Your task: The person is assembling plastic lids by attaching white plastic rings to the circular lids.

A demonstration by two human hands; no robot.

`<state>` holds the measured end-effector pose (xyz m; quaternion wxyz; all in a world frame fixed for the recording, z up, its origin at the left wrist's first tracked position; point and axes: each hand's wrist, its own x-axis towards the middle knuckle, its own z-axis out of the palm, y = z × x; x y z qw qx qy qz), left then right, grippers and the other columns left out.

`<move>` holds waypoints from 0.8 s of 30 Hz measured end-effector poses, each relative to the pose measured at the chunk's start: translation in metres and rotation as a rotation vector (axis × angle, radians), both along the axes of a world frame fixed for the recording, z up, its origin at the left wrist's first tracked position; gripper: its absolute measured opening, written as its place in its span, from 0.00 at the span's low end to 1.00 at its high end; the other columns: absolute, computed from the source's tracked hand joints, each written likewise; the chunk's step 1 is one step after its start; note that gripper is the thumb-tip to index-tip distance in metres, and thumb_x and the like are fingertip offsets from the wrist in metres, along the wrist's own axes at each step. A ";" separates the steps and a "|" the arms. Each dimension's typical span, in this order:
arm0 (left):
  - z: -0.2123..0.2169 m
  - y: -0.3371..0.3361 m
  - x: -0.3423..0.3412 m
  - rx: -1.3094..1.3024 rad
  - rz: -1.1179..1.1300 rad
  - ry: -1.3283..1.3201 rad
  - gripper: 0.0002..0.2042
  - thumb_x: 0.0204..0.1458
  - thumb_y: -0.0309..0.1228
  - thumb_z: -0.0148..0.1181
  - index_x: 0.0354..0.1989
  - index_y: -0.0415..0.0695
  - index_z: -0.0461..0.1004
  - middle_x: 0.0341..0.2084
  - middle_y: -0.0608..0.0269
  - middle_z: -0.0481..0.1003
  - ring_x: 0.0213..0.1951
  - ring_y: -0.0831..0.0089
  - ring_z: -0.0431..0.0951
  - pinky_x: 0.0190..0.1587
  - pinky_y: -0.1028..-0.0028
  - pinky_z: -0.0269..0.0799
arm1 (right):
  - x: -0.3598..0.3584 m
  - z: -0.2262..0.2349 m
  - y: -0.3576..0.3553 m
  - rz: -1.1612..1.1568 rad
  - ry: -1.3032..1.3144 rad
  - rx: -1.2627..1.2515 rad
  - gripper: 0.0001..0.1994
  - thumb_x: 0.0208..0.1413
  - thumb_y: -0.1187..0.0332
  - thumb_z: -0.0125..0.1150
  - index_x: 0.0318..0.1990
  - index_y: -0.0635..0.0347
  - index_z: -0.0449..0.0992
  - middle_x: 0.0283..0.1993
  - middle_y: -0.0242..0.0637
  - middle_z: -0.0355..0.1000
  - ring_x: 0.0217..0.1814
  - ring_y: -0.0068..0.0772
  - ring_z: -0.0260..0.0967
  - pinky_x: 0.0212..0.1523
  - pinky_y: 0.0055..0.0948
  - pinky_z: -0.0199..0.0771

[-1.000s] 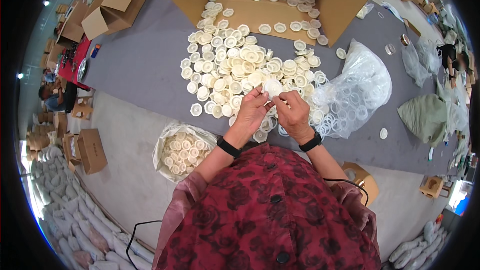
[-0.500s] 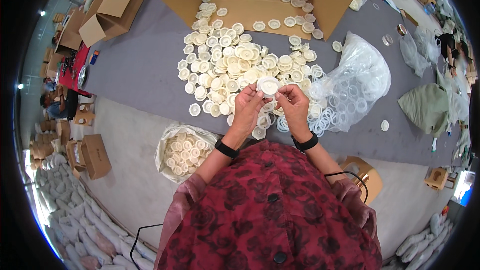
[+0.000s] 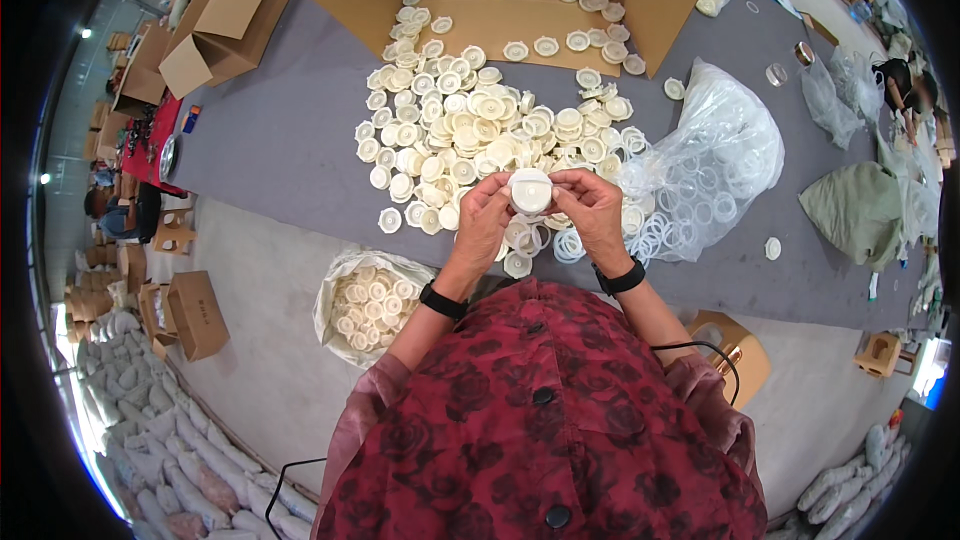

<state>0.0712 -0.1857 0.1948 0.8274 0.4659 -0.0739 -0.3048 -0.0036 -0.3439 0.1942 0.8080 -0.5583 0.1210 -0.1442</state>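
Observation:
Between my two hands I hold one white round plastic cap [image 3: 530, 191] by its rim, above the near side of a heap of caps. My left hand [image 3: 484, 223] pinches its left edge with thumb and fingers. The right edge is gripped the same way by my right hand [image 3: 592, 210]. Many similar cream-white caps [image 3: 487, 107] are heaped on the grey tabletop [image 3: 285, 130]. Clear rings [image 3: 655, 237] spill from a transparent plastic bag [image 3: 735, 145] right of my hands. Whether a ring sits in the held cap cannot be made out.
An open cardboard box [image 3: 520, 20] with more caps lies at the table's far side. A white sack [image 3: 335, 285] of caps stands on the floor at left. Farther right are a green cloth bag [image 3: 857, 208] and a stool [image 3: 735, 340]. Two other people are in the distance.
Both hands have brought the cap slightly nearer to me and left. The cap has tilted, so a curved edge now shows across its face.

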 end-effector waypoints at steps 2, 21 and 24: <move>0.001 0.003 0.001 0.030 -0.018 -0.010 0.10 0.62 0.28 0.50 0.47 0.36 0.72 0.37 0.63 0.78 0.39 0.80 0.78 0.44 0.77 0.73 | 0.000 0.002 0.000 0.047 -0.008 0.055 0.09 0.57 0.78 0.59 0.44 0.73 0.76 0.36 0.40 0.78 0.35 0.24 0.77 0.35 0.22 0.81; 0.016 0.022 0.019 0.126 -0.217 -0.048 0.11 0.60 0.33 0.56 0.43 0.38 0.75 0.34 0.69 0.77 0.36 0.84 0.74 0.40 0.80 0.70 | 0.011 0.016 -0.014 0.282 -0.057 -0.157 0.10 0.56 0.76 0.58 0.45 0.67 0.76 0.40 0.34 0.75 0.42 0.19 0.71 0.46 0.22 0.74; 0.017 0.024 0.019 -0.097 -0.252 0.070 0.13 0.59 0.31 0.57 0.49 0.37 0.72 0.41 0.64 0.77 0.41 0.78 0.77 0.47 0.75 0.73 | 0.012 0.025 -0.009 0.319 -0.068 -0.037 0.12 0.56 0.78 0.57 0.47 0.68 0.75 0.41 0.34 0.75 0.42 0.20 0.72 0.46 0.23 0.74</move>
